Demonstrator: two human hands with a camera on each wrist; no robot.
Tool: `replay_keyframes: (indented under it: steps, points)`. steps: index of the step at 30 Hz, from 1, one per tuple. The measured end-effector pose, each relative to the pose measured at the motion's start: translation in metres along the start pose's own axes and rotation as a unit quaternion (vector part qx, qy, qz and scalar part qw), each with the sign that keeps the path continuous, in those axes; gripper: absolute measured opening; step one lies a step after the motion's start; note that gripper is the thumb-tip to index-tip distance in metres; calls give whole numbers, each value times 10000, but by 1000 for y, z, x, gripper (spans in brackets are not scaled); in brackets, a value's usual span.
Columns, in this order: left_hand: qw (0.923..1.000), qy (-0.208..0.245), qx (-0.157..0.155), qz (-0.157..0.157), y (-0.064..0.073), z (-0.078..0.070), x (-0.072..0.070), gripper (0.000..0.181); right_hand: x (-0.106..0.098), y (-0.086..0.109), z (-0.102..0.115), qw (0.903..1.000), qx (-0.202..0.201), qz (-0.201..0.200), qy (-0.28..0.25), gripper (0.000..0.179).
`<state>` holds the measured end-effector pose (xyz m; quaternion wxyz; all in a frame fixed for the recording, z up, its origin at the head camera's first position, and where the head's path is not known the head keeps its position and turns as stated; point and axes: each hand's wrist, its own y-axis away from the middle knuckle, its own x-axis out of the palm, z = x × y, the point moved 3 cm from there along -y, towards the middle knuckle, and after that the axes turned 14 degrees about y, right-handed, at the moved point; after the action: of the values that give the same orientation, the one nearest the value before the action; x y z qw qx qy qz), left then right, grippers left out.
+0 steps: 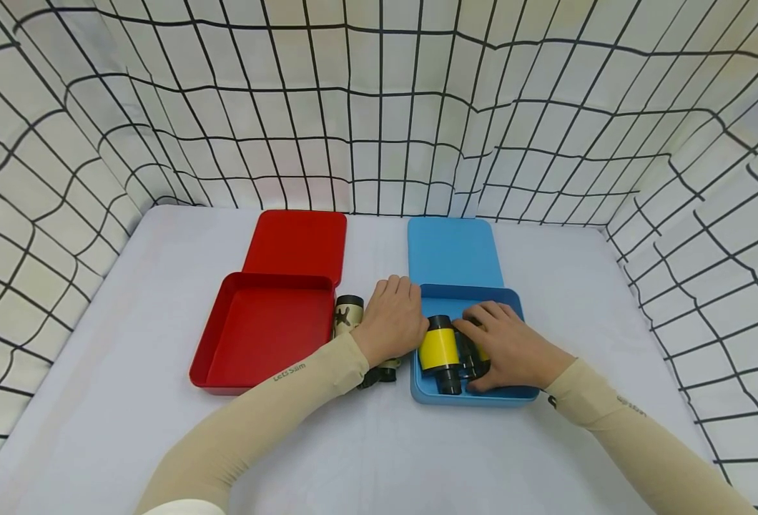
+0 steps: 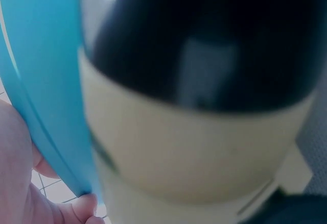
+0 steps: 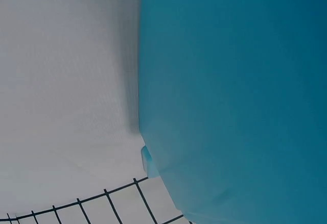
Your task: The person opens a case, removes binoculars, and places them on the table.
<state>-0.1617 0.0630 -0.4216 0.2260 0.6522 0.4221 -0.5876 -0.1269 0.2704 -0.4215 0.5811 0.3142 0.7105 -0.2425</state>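
Inside the blue box (image 1: 420, 392) lie yellow and black binoculars (image 1: 439, 348). My right hand (image 1: 514, 347) holds their right barrel, fingers over the far side and thumb at the near side, covering much of it. With my left hand (image 1: 392, 322) I grip the box's left wall; the left wrist view shows thumb and fingertips (image 2: 84, 206) at the blue wall (image 2: 46, 81). Beneath my left wrist, camouflage-patterned binoculars (image 1: 348, 315) lie on the table, partly hidden by the hand and sleeve. Their tan and black barrel (image 2: 194, 147) fills the left wrist view.
A red box (image 1: 263, 336) stands at the left, its lid (image 1: 298, 243) folded back. The blue lid (image 1: 454, 250) also lies back, behind its box. A white-covered table (image 1: 128, 322) carries everything, with black-lined white curtains (image 1: 379, 107) around the back and sides.
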Motion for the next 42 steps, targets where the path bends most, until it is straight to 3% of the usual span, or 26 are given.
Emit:
replay_keyframes:
  steps: [9, 24, 42]
  points:
    - [9997, 3, -107, 239, 0, 0, 0, 28, 2, 1, 1, 9994, -156, -179, 272, 99]
    - [9998, -33, -62, 196, 0, -1, -1, 28, -4, 3, -2, 9967, -216, -543, 572, 99]
    - [9987, 79, -203, 451, -1, 0, 0, 31, -13, 7, -4, 9960, -76, -542, 704, 99]
